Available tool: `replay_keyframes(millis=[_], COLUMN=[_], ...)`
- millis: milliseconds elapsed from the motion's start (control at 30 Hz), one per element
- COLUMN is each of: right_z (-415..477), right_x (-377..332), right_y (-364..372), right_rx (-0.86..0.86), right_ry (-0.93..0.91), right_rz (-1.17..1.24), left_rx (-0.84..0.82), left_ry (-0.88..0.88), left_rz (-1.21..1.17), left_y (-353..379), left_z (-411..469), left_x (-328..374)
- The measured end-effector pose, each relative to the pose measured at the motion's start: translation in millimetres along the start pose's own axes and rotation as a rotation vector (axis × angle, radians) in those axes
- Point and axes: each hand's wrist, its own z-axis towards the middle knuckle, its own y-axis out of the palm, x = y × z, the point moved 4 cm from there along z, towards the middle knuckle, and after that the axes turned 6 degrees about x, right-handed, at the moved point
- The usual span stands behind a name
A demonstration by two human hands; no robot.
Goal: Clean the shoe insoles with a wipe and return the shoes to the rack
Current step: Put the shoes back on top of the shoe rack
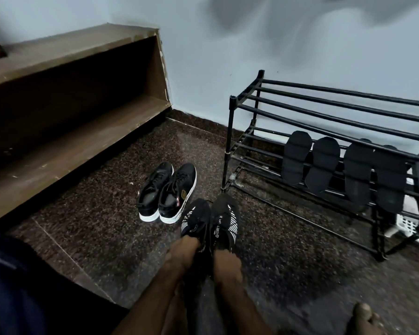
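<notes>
Speckled dark floor with a black rack (229, 141) at right, four insoles (296, 158) leaning on its bars. Left grip (183, 250) and right grip (228, 262) each clasp one black knit shoe (224, 213) at the heel. White-soled sneakers (166, 192) stand just beyond.

Pale blue wall (203, 56), dark speckled stone floor (107, 201), brown wooden shelf unit (70, 105) on the left

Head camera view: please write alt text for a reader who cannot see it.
The left hand grips the left striped shoe and the right hand grips the right striped shoe, both black. Four black insoles lean on the black rack; white-soled sneakers stand on the floor.
</notes>
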Motion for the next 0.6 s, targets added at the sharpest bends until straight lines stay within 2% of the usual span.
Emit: replay_keyframes(millis=[133,233,300,333,467,600], right_z=[-4,-17,-24,-28,-48,-68], right_x=[-10,-26,-40,-46,-62,-52], right_y=[0,-18,-36,-45,-106,-186], right_rx=[0.051,0.136,0.206,0.231,0.394,0.556], right_ry=[-0.050,-0.105,-0.181,-0.206,-0.273,-0.265], right_rz=[-0.042,-0.122,-0.198,-0.239,-0.332,-0.349], left_rx=[0.083,0.284,0.515,0.579,0.695,0.935], left_ry=[-0.059,-0.064,0.005,0.051,0.101,0.254], left_rz=[0.031,-0.017,-0.009,0.040,0.167,0.197], left_y=[-24,-55,-87,-99,-145,-213], left_z=[-35,-71,-99,-106,-111,-116], left_x=[7,15,22,25,32,68])
